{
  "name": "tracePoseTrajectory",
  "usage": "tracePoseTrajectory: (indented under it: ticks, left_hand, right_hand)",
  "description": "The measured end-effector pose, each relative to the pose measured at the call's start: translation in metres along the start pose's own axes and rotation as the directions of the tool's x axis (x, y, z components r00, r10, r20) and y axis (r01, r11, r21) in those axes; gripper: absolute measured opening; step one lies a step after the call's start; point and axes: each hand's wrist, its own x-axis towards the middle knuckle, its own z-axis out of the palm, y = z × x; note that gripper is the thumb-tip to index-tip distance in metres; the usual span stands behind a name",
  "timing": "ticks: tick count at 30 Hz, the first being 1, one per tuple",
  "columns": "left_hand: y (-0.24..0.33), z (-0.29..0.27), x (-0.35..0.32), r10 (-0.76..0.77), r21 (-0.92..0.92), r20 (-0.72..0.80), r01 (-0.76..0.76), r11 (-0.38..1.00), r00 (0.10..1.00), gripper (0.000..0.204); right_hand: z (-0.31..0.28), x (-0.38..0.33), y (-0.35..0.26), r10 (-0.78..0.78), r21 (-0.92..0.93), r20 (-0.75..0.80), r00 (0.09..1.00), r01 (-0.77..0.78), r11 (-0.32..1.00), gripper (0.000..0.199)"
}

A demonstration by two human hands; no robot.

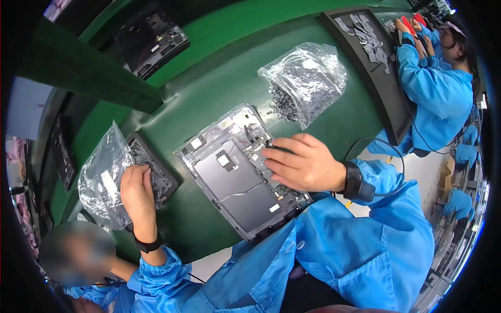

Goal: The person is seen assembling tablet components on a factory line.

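Note:
In front of me an opened flat electronic device (pixel 224 182) lies tilted on the green table, its circuit board, wires and dark metal panel exposed. My right hand (pixel 308 164) rests over its right side, fingers stretched out and touching the circuit board (pixel 259 156); the thumb is mostly hidden. To the left, my left hand (pixel 138 193) reaches down at a black tray (pixel 169 182) of small dark grey pieces (pixel 160 180). Its fingers are pinched together, and whatever is between them is hidden. A clear plastic bag (pixel 104 182) lies against that tray and the hand.
Behind the device sits another clear bag (pixel 308 78) with small black pieces spilling out. A long black tray (pixel 381 88) holds grey strips at the right. Another opened device (pixel 151 44) lies far left beyond a green post (pixel 99 73). Co-workers in blue (pixel 438 88) sit nearby.

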Motion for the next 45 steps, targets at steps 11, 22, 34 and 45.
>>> tracePoseTrajectory:
  ticks: [11, 22, 34, 45]
  left_hand:
    - [0.004, 0.007, -0.002, -0.05, 0.011, -0.117, 0.051, 0.999, 0.992, 0.012]
    - [0.04, -0.003, -0.021, -0.362, -0.584, -0.099, 0.24, 0.776, 0.927, 0.011]
    - [0.119, 0.029, -0.034, -0.058, -0.847, 0.424, 0.418, 0.327, 0.904, 0.021]
    - [0.114, 0.023, -0.03, -0.08, -0.78, 0.566, 0.565, 0.269, 0.82, 0.021]
  right_hand:
    - [0.028, 0.019, 0.075, 0.228, 0.001, -0.005, 0.974, -0.228, 0.974, 0.009]
    - [0.02, 0.023, 0.071, 0.431, 0.256, -0.082, 0.899, -0.399, 0.881, 0.01]
    - [0.021, 0.058, 0.064, 0.56, 0.492, 0.134, 0.817, -0.546, 0.678, 0.008]
    - [0.029, 0.07, 0.06, 0.5, 0.302, 0.098, 0.861, -0.504, 0.809, 0.014]
